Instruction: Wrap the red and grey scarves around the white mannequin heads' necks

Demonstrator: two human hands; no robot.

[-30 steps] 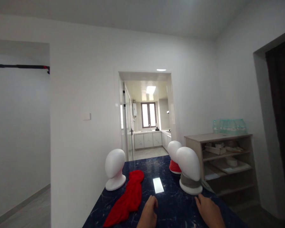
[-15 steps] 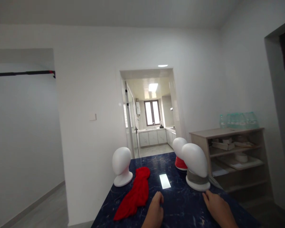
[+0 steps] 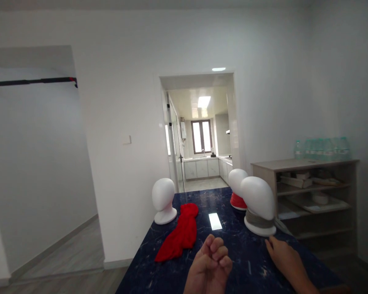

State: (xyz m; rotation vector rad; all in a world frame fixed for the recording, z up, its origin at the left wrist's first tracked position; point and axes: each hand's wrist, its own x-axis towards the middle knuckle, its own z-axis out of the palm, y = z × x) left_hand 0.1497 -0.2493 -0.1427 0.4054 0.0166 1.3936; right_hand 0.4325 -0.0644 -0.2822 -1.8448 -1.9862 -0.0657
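Note:
My left hand (image 3: 209,263) is turned palm up over the near part of the table, its fingers loosely curled in with nothing in them. Left of it lies a crumpled red knit cloth (image 3: 180,234), apart from the hand. My right hand (image 3: 283,255) rests at the table's right side, thumb apart, near the base of a white mannequin head (image 3: 259,198). That head has a grey band (image 3: 257,219) round its neck. Just behind it stands another white mannequin head (image 3: 235,181) with a red cloth (image 3: 238,201) at its neck. A bare white mannequin head (image 3: 163,196) stands at the left edge.
The dark blue marble-patterned table (image 3: 233,261) runs away from me toward a kitchen doorway. To the right stands a shelf unit (image 3: 303,164) with plastic bottles (image 3: 325,149) on top and boxes inside. A white wall (image 3: 122,204) is at the left.
My left hand has turned over so its palm and curled fingers show. My right hand stays beside the grey-banded head. The camera view has shifted slightly; the heads and cloth keep their places.

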